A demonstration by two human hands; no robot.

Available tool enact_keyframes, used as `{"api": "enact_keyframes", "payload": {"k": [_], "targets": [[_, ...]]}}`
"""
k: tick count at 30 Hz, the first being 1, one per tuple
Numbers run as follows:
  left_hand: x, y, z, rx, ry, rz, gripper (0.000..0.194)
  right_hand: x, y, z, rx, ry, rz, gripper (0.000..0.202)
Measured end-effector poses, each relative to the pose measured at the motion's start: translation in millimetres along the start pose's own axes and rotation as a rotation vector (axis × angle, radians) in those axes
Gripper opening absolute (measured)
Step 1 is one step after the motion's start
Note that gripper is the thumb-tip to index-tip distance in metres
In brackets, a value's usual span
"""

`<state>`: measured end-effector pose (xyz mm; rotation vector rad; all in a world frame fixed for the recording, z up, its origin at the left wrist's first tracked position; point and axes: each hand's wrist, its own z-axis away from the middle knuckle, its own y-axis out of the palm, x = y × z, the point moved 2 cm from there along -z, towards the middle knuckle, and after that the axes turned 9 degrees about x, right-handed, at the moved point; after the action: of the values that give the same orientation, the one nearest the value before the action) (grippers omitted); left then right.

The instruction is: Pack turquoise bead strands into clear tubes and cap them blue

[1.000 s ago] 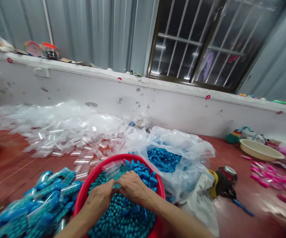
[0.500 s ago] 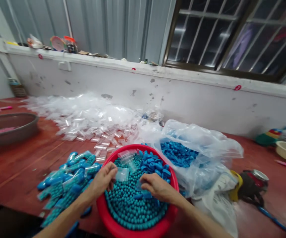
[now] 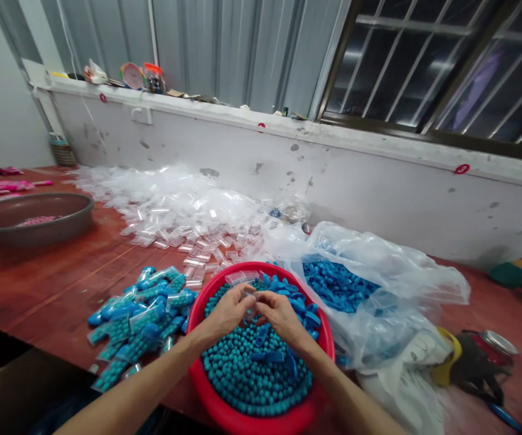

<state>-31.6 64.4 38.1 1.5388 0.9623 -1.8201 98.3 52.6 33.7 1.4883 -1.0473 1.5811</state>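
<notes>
Over a red basin (image 3: 197,356) my two hands meet, fingertips together. My left hand (image 3: 231,309) pinches a small clear plastic bag (image 3: 250,297), mostly hidden by the fingers. Close against it, my right hand (image 3: 279,311) has its fingers closed at the same bag. Teal beads (image 3: 247,374) fill the basin below them. Blue plastic pieces (image 3: 288,293) are heaped at its back right, and a few more lie on the beads. Another clear bag (image 3: 241,277) rests at the basin's back rim.
Filled bags (image 3: 138,317) of teal beads and blue pieces lie left of the basin. Behind spreads a pile of clear empty bags (image 3: 174,205). A large plastic sack (image 3: 392,272) holds blue pieces. A brown basin (image 3: 68,211) stands left; a dark red jar (image 3: 487,356) sits right.
My hands have come together over the basin; before, they were apart, with the clear bag in the left hand. The view has shifted slightly left.
</notes>
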Motion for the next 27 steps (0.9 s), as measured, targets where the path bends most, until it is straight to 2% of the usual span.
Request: {"api": "enact_keyframes", "payload": {"k": [3, 6, 8, 10, 12, 15, 17, 20, 23, 27], "targets": [[1.5, -18.3, 7.3, -0.185, 0.013, 0.055, 0.032, 8.4, 0.2, -9.3, -0.045, -0.09, 0.233, 0.028], [8.6, -42.5, 18.5, -0.319, -0.026, -0.023, 0.033, 8.8, -1.1, -15.3, -0.034, -0.146, 0.667, 0.028], [14.8, -51.8, 25.9, -0.337, -0.057, -0.088, 0.031, 3.1, -1.9, -16.7, 0.048, -0.089, 0.938, 0.027], [18.9, -52.1, 32.3, -0.301, -0.087, -0.169, 0.028, -2.5, -4.5, -14.5, 0.091, -0.017, 1.092, 0.027], [19.6, -43.8, 37.5, -0.209, -0.108, -0.312, 0.025, -4.8, -7.9, -7.8, 0.088, 0.015, 1.131, 0.027], [20.0, -21.4, 42.8, 0.015, -0.165, -0.595, 0.017, -3.6, -12.1, 10.2, 0.089, 0.02, 1.127, 0.025], [25.1, -5.6, 42.2, 0.115, -0.257, -0.653, 0.008, -3.6, -13.6, 24.7, 0.135, 0.044, 1.111, 0.024], [39.6, 16.0, 27.6, 0.137, -0.374, -0.539, 0.014, -6.4, -16.4, 43.9, 0.179, 0.089, 1.05, 0.024], [55.5, 33.6, -0.5, 0.177, -0.444, -0.363, 0.022, -8.7, -22.3, 55.5, 0.121, 0.076, 0.908, 0.024], [64.0, 46.1, -27.8, 0.247, -0.487, -0.004, 0.007, -11.8, -33.4, 63.8, 0.031, 0.07, 0.665, 0.023]]}}
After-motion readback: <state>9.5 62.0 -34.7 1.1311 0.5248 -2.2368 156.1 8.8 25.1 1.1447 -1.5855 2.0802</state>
